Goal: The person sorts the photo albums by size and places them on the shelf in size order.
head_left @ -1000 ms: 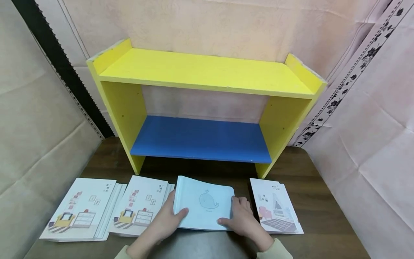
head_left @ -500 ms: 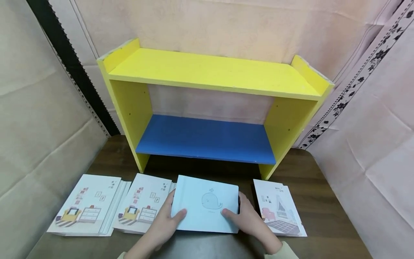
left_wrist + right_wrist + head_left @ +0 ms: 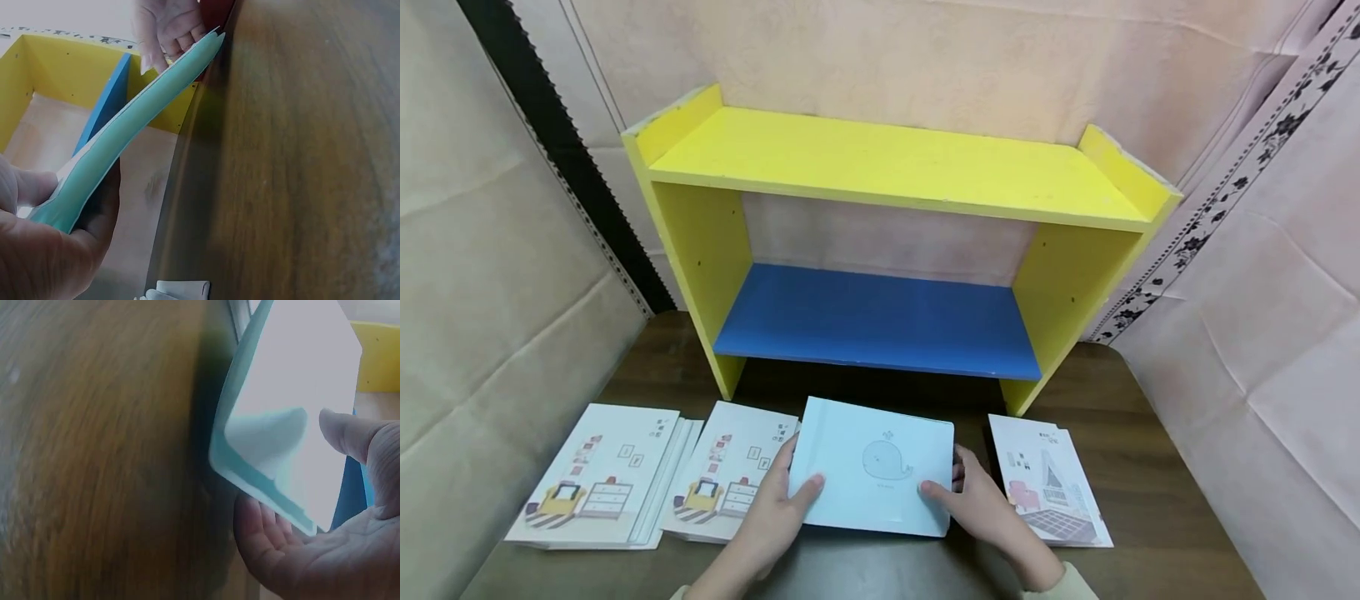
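Note:
A light blue book (image 3: 871, 467) with a whale drawn on its cover is held by both hands above the table, tilted slightly. My left hand (image 3: 775, 508) grips its left edge, thumb on the cover and fingers underneath. In the left wrist view the book (image 3: 125, 134) appears edge-on, a thin, slightly bowed form pinched by the left hand (image 3: 56, 244). At the opposite edge my right hand (image 3: 973, 500) pinches it, thumb on top. The right wrist view shows the right hand's fingers (image 3: 253, 534) curled under the book (image 3: 287, 381), whose layers spread apart at one corner.
Two stacks of white books, one far left (image 3: 591, 475) and one beside it (image 3: 730, 471), lie on the wooden table (image 3: 1150, 500). Another white stack (image 3: 1048, 479) lies at the right. Behind stands a yellow shelf unit (image 3: 880, 158) with a blue lower shelf (image 3: 876, 317).
Both hands have raised the light blue book a little, and its left edge has shifted left. The right hand's fingers have gone under its edge. The head view has shifted slightly.

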